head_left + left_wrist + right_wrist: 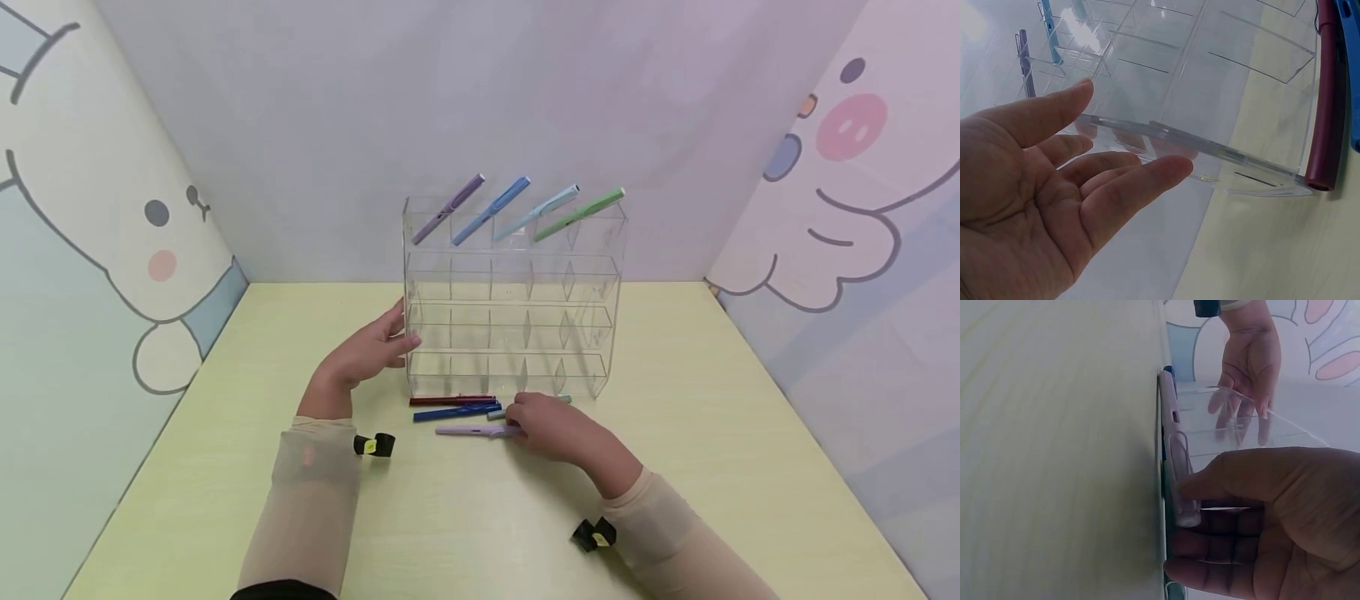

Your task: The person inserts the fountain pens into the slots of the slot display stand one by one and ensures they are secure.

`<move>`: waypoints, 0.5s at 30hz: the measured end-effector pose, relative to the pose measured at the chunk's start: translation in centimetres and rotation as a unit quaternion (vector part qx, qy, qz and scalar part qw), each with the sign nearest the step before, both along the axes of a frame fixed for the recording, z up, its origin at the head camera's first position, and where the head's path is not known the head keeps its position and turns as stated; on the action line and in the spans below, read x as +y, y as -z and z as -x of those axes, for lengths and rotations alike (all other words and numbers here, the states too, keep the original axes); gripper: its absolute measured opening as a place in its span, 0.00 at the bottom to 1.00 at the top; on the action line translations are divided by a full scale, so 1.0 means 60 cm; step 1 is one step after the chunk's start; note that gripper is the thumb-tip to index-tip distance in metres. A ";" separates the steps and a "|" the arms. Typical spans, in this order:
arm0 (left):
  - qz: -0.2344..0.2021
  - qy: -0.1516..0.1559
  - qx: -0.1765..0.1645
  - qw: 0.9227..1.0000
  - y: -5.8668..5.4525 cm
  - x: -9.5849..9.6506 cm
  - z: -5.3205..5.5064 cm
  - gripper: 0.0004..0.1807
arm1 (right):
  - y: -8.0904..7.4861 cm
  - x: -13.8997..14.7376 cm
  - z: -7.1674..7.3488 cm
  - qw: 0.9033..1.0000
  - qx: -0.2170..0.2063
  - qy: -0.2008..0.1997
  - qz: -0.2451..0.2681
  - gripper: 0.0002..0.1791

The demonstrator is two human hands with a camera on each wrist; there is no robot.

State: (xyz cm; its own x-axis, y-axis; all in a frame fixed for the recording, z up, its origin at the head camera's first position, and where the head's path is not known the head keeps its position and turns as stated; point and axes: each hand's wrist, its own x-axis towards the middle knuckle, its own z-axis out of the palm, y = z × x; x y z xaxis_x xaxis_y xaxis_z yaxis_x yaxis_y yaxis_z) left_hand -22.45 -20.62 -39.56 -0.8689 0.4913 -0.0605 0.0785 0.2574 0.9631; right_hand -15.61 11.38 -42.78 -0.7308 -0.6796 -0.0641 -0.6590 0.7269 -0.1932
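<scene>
A clear acrylic pen rack point(512, 350) with tiers of small compartments stands upright on the table. My left hand point(367, 350) is at its left side, fingers loosely bent and spread around the side edge; the left wrist view shows the palm apart from the panel. Before the rack lie a dark red pen point(450, 401), a blue pen point(453, 412), a grey-green pen point(564, 400) and a lilac pen point(468, 431). My right hand point(551, 427) pinches the lilac pen's clip end, thumb on the clip, fingers curled behind. The hand partly covers the grey-green pen.
In the top tier lean a purple pen point(448, 208), a blue pen point(491, 211), a light blue pen point(536, 212) and a green pen point(579, 215). Printed cartoon panels border the pale yellow table point(450, 533) left and right, with a plain backdrop point(322, 167) behind.
</scene>
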 end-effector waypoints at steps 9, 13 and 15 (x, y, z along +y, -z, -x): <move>-0.003 0.002 -0.002 1.000 0.001 0.000 0.001 0.40 | -0.032 0.020 0.002 0.998 0.000 0.000 0.063 0.02; 0.005 -0.001 -0.003 1.000 0.000 0.000 0.000 0.40 | -0.048 0.027 0.003 0.994 -0.038 0.016 0.101 0.03; 0.006 -0.004 -0.005 1.000 -0.001 0.000 -0.001 0.40 | -0.054 0.031 0.005 0.991 -0.058 0.025 0.118 0.03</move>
